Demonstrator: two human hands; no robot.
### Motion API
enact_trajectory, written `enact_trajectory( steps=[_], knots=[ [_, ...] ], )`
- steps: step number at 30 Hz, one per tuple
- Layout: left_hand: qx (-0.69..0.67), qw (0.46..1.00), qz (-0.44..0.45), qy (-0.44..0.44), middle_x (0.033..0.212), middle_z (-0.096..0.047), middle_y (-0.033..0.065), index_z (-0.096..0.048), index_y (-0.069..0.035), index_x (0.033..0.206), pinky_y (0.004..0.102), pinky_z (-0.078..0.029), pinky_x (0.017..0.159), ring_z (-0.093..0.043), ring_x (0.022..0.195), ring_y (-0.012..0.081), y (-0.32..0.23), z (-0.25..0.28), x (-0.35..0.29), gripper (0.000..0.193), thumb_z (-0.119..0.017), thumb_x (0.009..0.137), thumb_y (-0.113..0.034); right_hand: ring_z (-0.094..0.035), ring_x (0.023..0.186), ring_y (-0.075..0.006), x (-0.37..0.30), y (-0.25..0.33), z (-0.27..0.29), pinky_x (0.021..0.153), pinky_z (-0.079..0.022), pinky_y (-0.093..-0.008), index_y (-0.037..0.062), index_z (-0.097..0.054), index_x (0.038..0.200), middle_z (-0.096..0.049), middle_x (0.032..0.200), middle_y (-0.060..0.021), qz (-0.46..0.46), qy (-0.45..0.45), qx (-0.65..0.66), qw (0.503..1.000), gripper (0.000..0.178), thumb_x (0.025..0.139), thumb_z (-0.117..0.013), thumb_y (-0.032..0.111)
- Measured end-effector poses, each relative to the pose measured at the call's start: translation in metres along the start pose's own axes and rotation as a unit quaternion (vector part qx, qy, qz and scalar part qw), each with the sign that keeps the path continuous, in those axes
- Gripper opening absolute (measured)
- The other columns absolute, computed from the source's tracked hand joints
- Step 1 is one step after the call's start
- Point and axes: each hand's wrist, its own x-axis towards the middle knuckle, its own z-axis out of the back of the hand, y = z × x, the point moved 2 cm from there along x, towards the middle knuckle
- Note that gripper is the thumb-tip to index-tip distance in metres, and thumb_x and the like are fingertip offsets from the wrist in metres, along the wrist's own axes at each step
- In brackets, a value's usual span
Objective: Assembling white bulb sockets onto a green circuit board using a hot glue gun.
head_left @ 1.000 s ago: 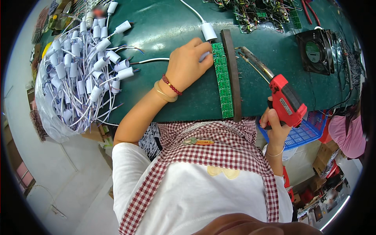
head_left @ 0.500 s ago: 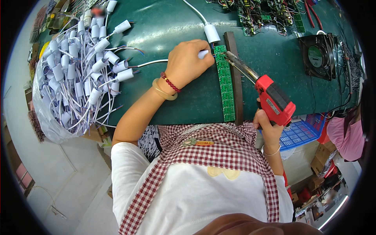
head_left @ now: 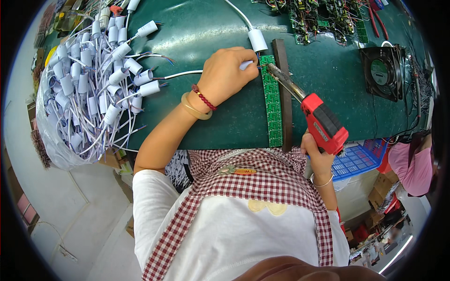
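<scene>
My left hand [head_left: 226, 74] is closed round a white cylindrical cable housing [head_left: 245, 65], mostly hidden by the fingers, at the upper end of a long green circuit board strip [head_left: 272, 105]. Thin wires run from the housing to the board's left edge. In my right hand [head_left: 318, 158] is a red and black soldering gun [head_left: 323, 122], gripped by its handle. Its metal tip rests at or just over the board's upper end; exact contact is too small to tell. Another white housing [head_left: 257, 40] stands just above the board, its wires reaching that same end.
A dark bar [head_left: 285, 110] lies along the board's right side. Many white cabled housings [head_left: 112, 89] are heaped at left in a clear plastic bag. Wired circuit boards [head_left: 323, 21] sit at the back, red-handled pliers [head_left: 375, 23] and a black fan [head_left: 382, 72] at right.
The soldering gun's body has shifted slightly left and down, its tip staying by the board's upper end. My left hand keeps its hold on the housing. The whole view has shifted a little.
</scene>
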Motion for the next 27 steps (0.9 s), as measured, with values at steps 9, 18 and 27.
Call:
enact_trajectory(
  steps=[9, 18, 27],
  knots=[
    [0.035, 0.999, 0.004, -0.018, 0.076, -0.062, 0.0131, -0.066, -0.005, 0.082, 0.0381, -0.048, 0.063, -0.060, 0.068, 0.0330, -0.003, -0.001, -0.001, 0.013, -0.059, 0.077, -0.015, -0.056, 0.070, -0.0104, -0.004, 0.007, 0.001, 0.061, -0.046, -0.0277, 0.0036, -0.064, 0.098, -0.062, 0.084, -0.0014, -0.099, -0.026, 0.063, 0.993, 0.021, 0.079, -0.072, 0.009],
    [0.043, 0.999, 0.013, 0.000, 0.076, -0.062, 0.0133, -0.066, -0.006, 0.082, 0.0395, -0.047, 0.063, -0.060, 0.068, 0.0341, -0.001, 0.000, 0.001, 0.014, -0.059, 0.076, -0.017, -0.049, 0.050, -0.0102, 0.000, 0.001, -0.003, 0.047, -0.040, -0.0231, -0.0079, -0.051, 0.113, -0.054, 0.065, -0.0048, 0.018, 0.005, -0.019, 1.000, 0.027, 0.087, -0.057, -0.002],
    [0.038, 0.999, 0.003, -0.004, 0.076, -0.062, 0.0149, -0.066, -0.004, 0.082, 0.0402, -0.047, 0.063, -0.059, 0.068, 0.0349, -0.002, 0.000, 0.000, 0.015, -0.059, 0.076, -0.017, -0.050, 0.051, -0.0106, -0.006, 0.006, 0.000, 0.049, -0.041, -0.0230, -0.0074, -0.052, 0.114, -0.054, 0.064, -0.0050, -0.012, -0.008, 0.007, 1.000, 0.028, 0.087, -0.057, -0.002]
  ],
)
